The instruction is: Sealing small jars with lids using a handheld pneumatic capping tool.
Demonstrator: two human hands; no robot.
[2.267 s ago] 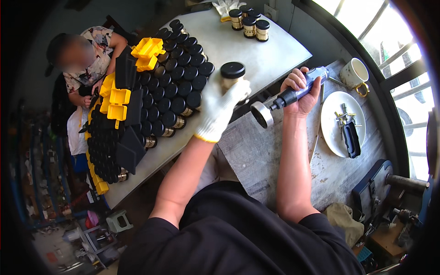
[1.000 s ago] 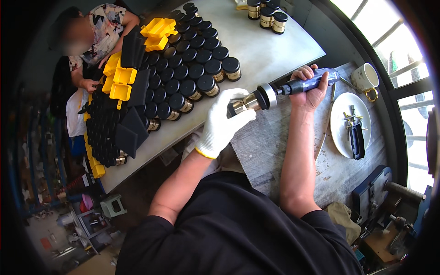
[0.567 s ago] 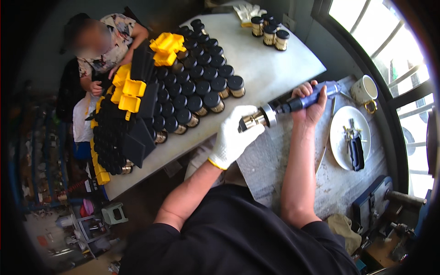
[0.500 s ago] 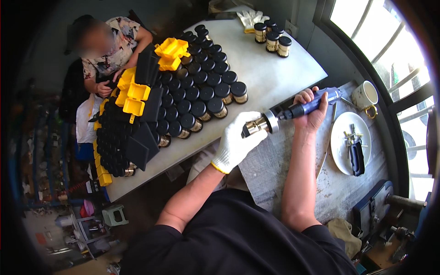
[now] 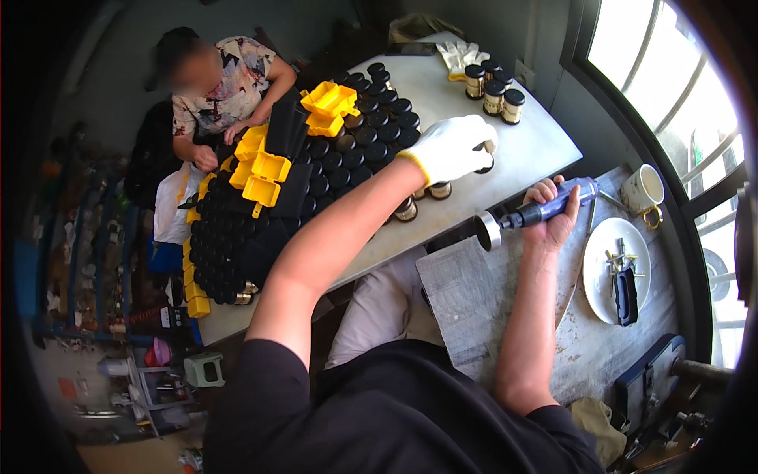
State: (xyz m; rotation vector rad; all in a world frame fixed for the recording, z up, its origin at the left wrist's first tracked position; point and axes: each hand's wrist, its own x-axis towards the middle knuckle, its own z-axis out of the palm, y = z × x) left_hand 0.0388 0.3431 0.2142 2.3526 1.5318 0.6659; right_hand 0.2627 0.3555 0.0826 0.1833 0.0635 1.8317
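Note:
My right hand (image 5: 550,213) is wrapped round a blue-purple power screwdriver (image 5: 580,192) above the grey workbench. A silver cup-shaped head (image 5: 489,231) sits on the tool's black nose, nothing against its rim. My left hand (image 5: 454,148), in a white knitted glove, reaches over the pale table. Its fingers are closed at the top of a dark-capped metal jar (image 5: 485,164), mostly hidden under them. Just left of it, brass-coloured jars (image 5: 440,189) stand partly behind my forearm. Rows of black-capped jars (image 5: 353,158) fill the table's left half.
Yellow plastic boxes (image 5: 264,178) lie on the jars, beside a seated co-worker (image 5: 229,95). Several jars (image 5: 493,99) and a white glove (image 5: 460,57) are at the table's far end. On the workbench stand a white plate (image 5: 596,280) with metal pieces and a mug (image 5: 643,188).
My left hand has gone from the tool's silver head up and over the table, carrying the jar away from the head. The right hand still holds the screwdriver.

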